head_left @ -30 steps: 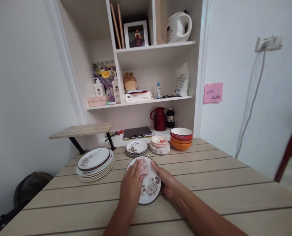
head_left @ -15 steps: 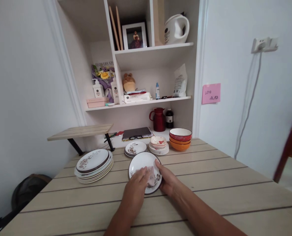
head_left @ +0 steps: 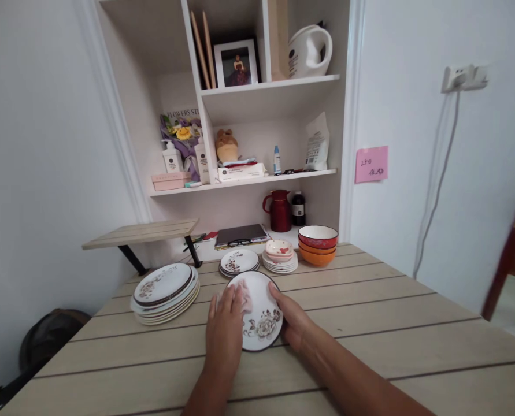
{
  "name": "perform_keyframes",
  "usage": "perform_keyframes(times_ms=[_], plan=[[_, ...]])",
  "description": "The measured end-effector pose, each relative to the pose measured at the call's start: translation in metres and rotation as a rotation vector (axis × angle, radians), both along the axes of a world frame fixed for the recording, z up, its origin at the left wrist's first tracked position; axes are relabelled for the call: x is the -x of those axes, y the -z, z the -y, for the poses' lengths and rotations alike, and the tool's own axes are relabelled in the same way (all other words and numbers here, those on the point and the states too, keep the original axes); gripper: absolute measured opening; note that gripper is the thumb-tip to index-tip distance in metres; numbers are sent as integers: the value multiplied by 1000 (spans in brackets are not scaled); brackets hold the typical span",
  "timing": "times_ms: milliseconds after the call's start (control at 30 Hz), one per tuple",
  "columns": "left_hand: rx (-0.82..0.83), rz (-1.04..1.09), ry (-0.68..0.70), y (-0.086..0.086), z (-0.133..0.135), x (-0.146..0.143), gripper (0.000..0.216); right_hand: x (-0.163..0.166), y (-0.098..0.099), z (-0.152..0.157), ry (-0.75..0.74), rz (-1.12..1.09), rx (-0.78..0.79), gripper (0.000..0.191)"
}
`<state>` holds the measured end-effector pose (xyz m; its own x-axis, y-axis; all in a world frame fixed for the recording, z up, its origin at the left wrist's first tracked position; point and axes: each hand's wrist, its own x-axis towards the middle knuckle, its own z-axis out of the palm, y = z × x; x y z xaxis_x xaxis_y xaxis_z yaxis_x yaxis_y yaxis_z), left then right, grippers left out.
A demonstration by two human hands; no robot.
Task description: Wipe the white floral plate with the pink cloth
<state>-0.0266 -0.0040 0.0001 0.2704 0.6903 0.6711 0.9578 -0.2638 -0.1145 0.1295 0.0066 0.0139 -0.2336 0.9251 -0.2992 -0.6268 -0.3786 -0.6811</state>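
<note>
A white plate [head_left: 261, 300] with a dark rim and a brown flower print is tilted toward me above the table. My right hand [head_left: 292, 316] grips its right edge, thumb on the face and fingers behind. A pale pink cloth [head_left: 245, 296] lies against the plate's upper left, under the fingers of my left hand [head_left: 225, 323], which presses it to the surface. Just behind the plate is a small stack of matching plates [head_left: 239, 261]. To the left stands a taller stack of larger plates [head_left: 165, 292].
Small dishes [head_left: 280, 257] and a stack of red and orange bowls [head_left: 318, 245] stand at the table's back. A low wooden stand [head_left: 142, 232] is at the back left. Behind are a red jug [head_left: 280, 211], a dark laptop [head_left: 241, 234] and white shelves [head_left: 270, 85].
My left hand and the cloth have moved left and up across the plate, uncovering the flower print. The plate has shifted slightly toward me, still in my right hand.
</note>
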Motion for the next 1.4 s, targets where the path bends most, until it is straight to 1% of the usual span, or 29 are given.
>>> perform_keyframes(times_ms=[67, 167, 267, 367, 467, 567, 667, 700, 767, 833, 933, 1067, 1167, 1300, 1400], plan=[[45, 20, 49, -1, 4, -3, 43, -3, -1, -3, 39, -49, 45, 45], [98, 22, 191, -6, 11, -8, 45, -8, -1, -8, 61, -105, 48, 44], [123, -24, 347, -9, 14, -11, 44, -9, 0, -8, 26, -96, 40, 45], [90, -69, 424, -10, 14, -11, 40, -5, 1, -3, -46, -39, 7, 46], [6, -59, 372, -12, 15, -11, 40, -1, 0, 3, -122, 34, -42, 45], [-74, -6, 213, -16, 17, -11, 41, 1, -1, 6, -161, 74, -72, 46], [-110, 48, 38, -19, 16, -7, 40, 1, 1, 4, -143, 64, -55, 48], [-114, 58, -1, -19, 15, -5, 40, 1, 2, 2, -124, 53, -34, 48], [-103, 61, -30, -17, 12, 0, 41, -1, 3, -2, -72, 20, 13, 47], [-73, 45, -7, -14, 10, 1, 44, -4, 4, -7, -3, -18, 45, 46], [-4, 18, 75, -10, 10, -2, 47, -10, 3, -11, 75, -71, 59, 43], [49, -21, 233, -6, 13, -10, 45, -14, 1, -12, 38, -143, 36, 43], [43, -44, 324, -5, 15, -13, 43, -11, 1, -9, 6, -109, 13, 45], [5, -36, 340, -5, 13, -12, 43, -4, 1, -2, -30, 31, -55, 44], [-22, -36, 270, -5, 10, -11, 47, -1, 0, 0, -63, 48, -88, 42]])
